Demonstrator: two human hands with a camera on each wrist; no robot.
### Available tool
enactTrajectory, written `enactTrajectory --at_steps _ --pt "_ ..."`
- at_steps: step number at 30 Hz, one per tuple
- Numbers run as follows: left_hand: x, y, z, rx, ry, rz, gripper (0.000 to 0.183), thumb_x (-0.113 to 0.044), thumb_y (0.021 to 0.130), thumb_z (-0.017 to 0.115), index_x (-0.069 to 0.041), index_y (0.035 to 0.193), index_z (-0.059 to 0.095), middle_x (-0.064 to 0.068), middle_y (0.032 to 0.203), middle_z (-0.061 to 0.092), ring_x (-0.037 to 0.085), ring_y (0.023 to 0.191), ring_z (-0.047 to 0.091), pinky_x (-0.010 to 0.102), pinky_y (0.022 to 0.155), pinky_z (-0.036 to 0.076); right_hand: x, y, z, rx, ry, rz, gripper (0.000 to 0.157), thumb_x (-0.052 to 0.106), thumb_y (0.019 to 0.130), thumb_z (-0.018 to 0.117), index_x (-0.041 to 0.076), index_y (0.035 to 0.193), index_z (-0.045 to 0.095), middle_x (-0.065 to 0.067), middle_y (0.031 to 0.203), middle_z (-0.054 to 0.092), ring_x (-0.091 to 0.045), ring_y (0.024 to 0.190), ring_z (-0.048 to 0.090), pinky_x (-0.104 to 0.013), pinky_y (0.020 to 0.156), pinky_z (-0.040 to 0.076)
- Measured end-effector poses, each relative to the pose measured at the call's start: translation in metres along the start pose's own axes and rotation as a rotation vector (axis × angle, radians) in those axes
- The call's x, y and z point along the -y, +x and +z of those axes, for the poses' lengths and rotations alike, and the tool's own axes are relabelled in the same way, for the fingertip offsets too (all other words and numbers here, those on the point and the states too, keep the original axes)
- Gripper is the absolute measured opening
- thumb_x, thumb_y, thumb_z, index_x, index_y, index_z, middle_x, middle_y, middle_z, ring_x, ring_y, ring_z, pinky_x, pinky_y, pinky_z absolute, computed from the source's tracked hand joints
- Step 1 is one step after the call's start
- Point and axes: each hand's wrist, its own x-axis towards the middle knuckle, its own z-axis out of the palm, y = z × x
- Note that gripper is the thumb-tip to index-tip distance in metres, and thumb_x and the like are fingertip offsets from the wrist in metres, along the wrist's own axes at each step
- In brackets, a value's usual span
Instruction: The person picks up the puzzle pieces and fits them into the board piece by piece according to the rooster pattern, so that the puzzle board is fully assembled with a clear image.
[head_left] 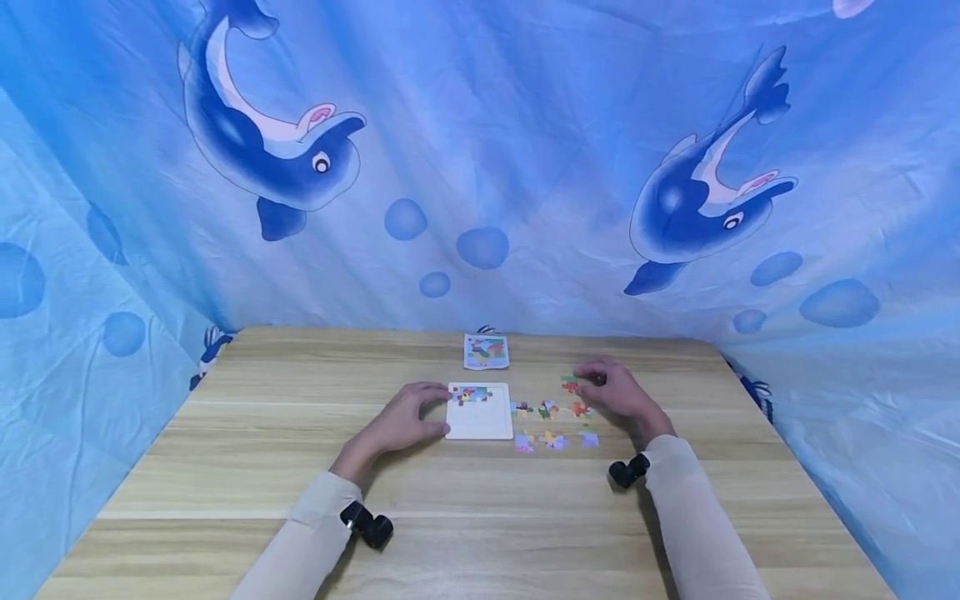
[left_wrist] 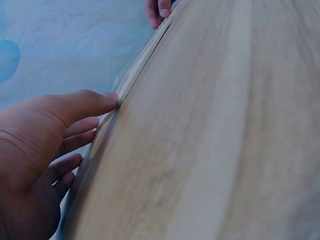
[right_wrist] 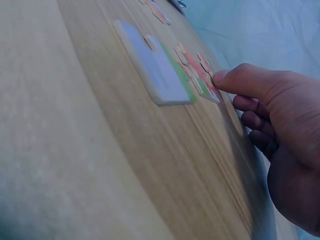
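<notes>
A white square puzzle tray [head_left: 480, 421] lies on the table with a few joined colourful pieces [head_left: 471, 395] along its far edge. My left hand [head_left: 408, 417] spans the tray's left side, thumb by the near corner and fingertips at the edge farther up. In the left wrist view, the thumb [left_wrist: 102, 104] touches the tray's edge. Right of the tray, my right hand [head_left: 611, 390] hovers low beside a red and green puzzle piece [head_left: 570, 384]. Its thumb and fingertips stand apart. In the right wrist view, its thumb tip overlaps red and green pieces [right_wrist: 204, 82].
Several loose puzzle pieces [head_left: 550, 439] lie in rows right of the tray. A picture card [head_left: 486, 352] of the design sits behind it. The wooden table [head_left: 480, 533] meets a blue dolphin-print curtain [head_left: 555, 167] at the back.
</notes>
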Motion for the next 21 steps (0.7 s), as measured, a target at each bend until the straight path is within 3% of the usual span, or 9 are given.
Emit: enactTrajectory --at_steps 7,21 --pt "0.0005 -0.0009 0.0001 -0.006 -0.001 -0.006 0.057 -0.027 0.088 0.078 -0.011 0.141 0.063 0.014 0.153 0.054 0.042 0.147 0.041 0.064 0.122 0.032 -0.0044 0.002 0.0004 0.011 -0.029 -0.039 0.041 0.025 0.097 0.072 0.011 0.135 0.067 -0.017 0.149 0.049 -0.039 0.133 0.053 -0.055 0.112 0.047" --pt "-0.0005 -0.0005 0.0009 -0.003 0.006 -0.005 0.057 -0.027 0.089 0.078 -0.01 0.141 0.063 0.014 0.153 0.054 0.042 0.147 0.041 0.064 0.122 0.032 -0.0034 0.003 0.0015 -0.021 -0.065 -0.076 0.032 0.022 0.095 0.073 0.011 0.126 0.072 -0.012 0.134 0.058 -0.033 0.123 0.059 -0.051 0.106 0.05"
